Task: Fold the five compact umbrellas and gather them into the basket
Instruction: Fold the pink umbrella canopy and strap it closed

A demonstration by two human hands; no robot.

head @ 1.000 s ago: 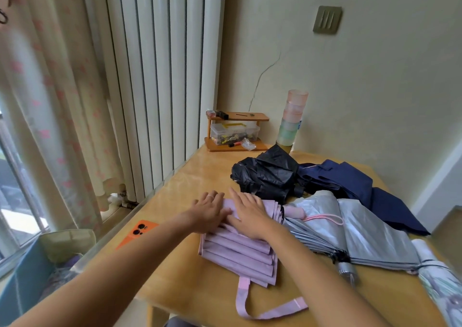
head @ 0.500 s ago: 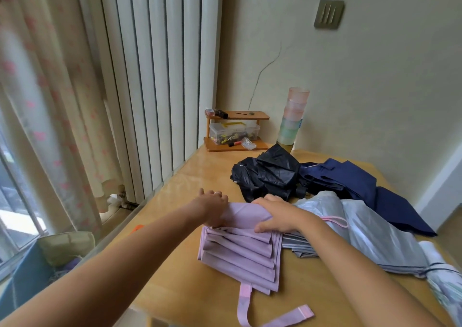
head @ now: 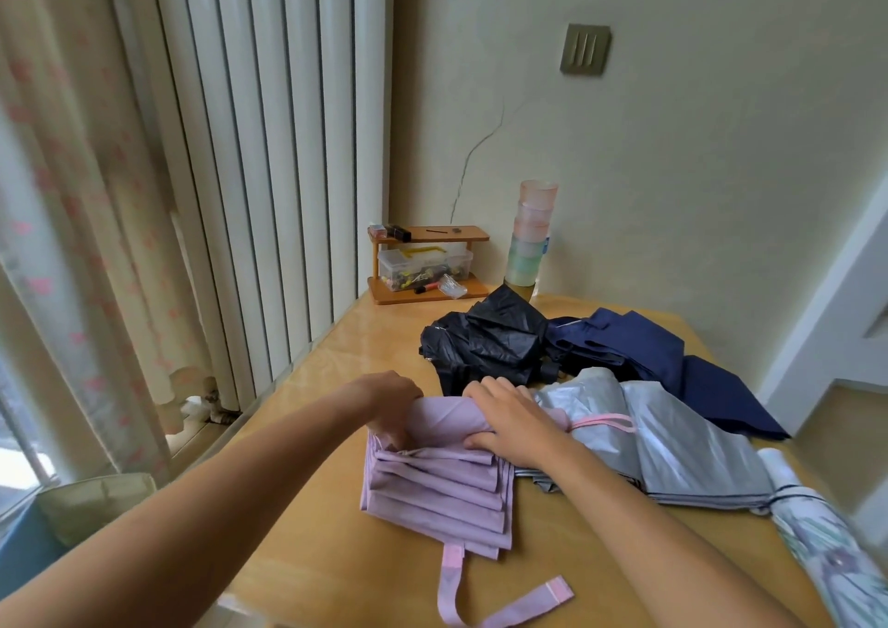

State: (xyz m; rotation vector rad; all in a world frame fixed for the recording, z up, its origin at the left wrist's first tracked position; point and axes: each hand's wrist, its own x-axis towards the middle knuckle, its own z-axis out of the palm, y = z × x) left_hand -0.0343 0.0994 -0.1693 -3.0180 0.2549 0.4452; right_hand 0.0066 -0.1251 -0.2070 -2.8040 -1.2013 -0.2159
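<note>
- Wooden table [head: 375,339] fills a corner, with a cream wall behind it and a white ribbed radiator [head: 269,147] on its left.
- On the near part of the table lies the lilac umbrella [head: 432,497], its cloth flattened into a stack of pleats.
- The left hand [head: 389,401] has its fingers curled into the left end of the far fold and grips the cloth there.
- The right hand [head: 509,421] lies over the right end of the same fold, fingers on top and thumb tucked under, pinching it.
- A lilac strap [head: 451,589] with pink ends trails from the near edge of the pleats toward the front of the table.
- Just right of it, touching the pleats, lies the silver umbrella [head: 682,449], half collapsed, with a pink loop [head: 605,420] resting on it.
- Behind the hands sits the black umbrella [head: 490,339], crumpled, and the navy umbrella [head: 639,353] spreads out beside it.
- A flowered umbrella [head: 817,531] lies rolled at the right edge, bound by a dark band.
- Against the back wall stand a small wooden shelf [head: 427,233] holding a clear plastic box [head: 423,264], and a stack of pastel cups [head: 531,238].
- A grey plate [head: 585,50] is fixed on the wall above.
- A pale curtain [head: 72,195] with pink marks hangs at far left.
</note>
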